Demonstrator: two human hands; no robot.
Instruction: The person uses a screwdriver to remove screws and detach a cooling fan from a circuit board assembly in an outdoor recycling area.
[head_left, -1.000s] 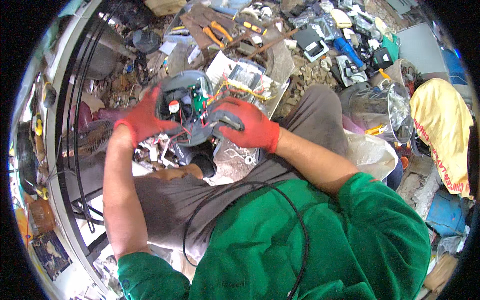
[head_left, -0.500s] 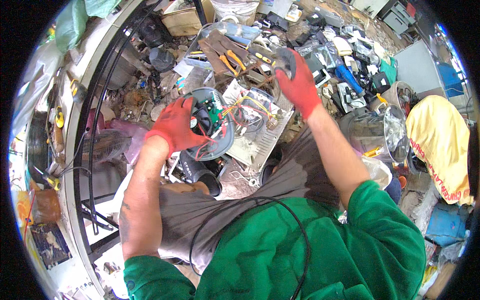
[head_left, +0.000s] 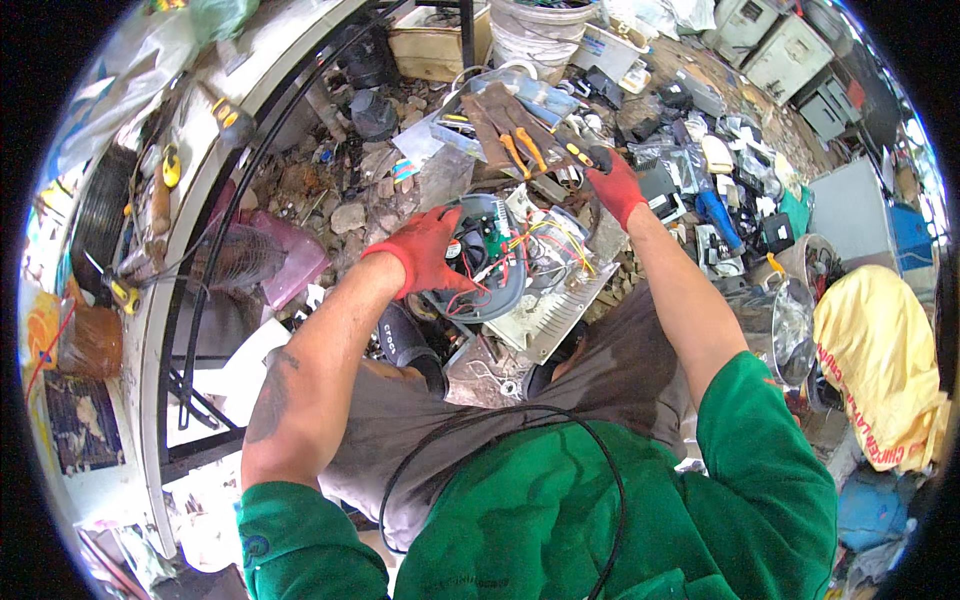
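My left hand, in a red glove, grips the rim of a rounded grey plastic housing. Inside the housing are a green circuit board, a black round part and loose red and yellow wires. My right hand, gloved in red with dark fingertips, is closed over the near end of a yellow-and-black screwdriver handle; the fingertips are partly hidden. Beside it, orange-handled pliers lie on a brown cloth or leather piece. A pale ribbed plastic panel lies under the housing.
A metal-framed bench with several tools stands along the left. Electronic scrap, with a blue tube-shaped item, covers the ground at the right. A clear bin and yellow sack stand at my right; a white bucket is at the back.
My right hand has gone from open above the scrap to the screwdriver handle, its fingers closing there. The left hand still grips the housing. The whole view has shifted.
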